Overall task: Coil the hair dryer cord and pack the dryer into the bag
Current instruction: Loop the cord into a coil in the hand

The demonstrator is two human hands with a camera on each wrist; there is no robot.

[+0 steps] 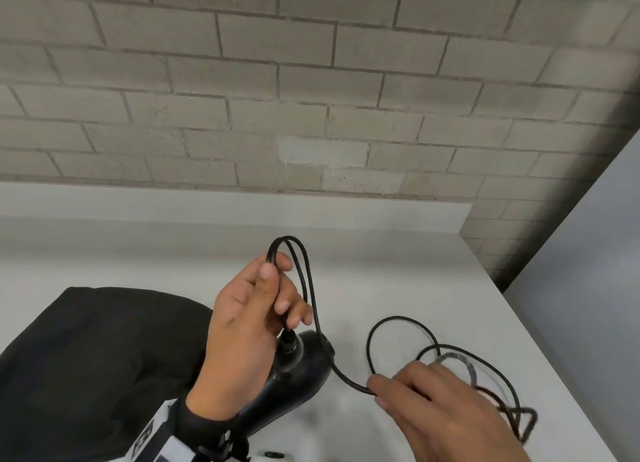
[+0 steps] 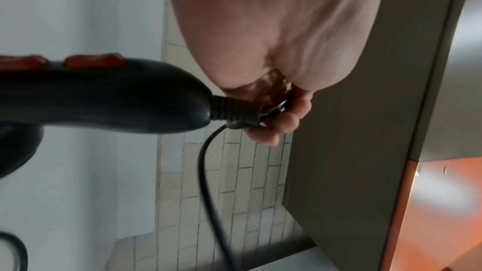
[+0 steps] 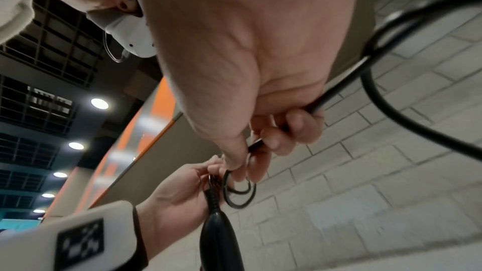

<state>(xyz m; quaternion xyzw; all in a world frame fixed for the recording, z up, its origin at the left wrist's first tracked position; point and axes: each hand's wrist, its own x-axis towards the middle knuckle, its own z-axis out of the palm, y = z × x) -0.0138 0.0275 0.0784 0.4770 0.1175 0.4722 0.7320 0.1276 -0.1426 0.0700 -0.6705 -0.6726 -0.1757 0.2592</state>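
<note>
The black hair dryer (image 1: pixel 294 382) sits below my left hand (image 1: pixel 280 295), handle end up; its red buttons (image 2: pixel 94 62) show in the left wrist view. That hand grips short loops of the black cord (image 1: pixel 304 271) just above the strain relief (image 2: pixel 234 110). From there the cord runs down to my right hand (image 1: pixel 379 390), which pinches it low over the table. In the right wrist view, the fingers (image 3: pixel 300 123) are curled round the cord (image 3: pixel 378 94). Loose cord (image 1: pixel 401 323) lies in loops behind the right hand. The black bag (image 1: pixel 97 357) lies at the left.
The white table (image 1: pixel 381 253) runs back to a grey brick wall (image 1: pixel 311 97). Its right edge (image 1: pixel 540 340) falls away beside the loose cord. A tangle of cord (image 1: pixel 519 420) lies near the front right, partly hidden by my right hand.
</note>
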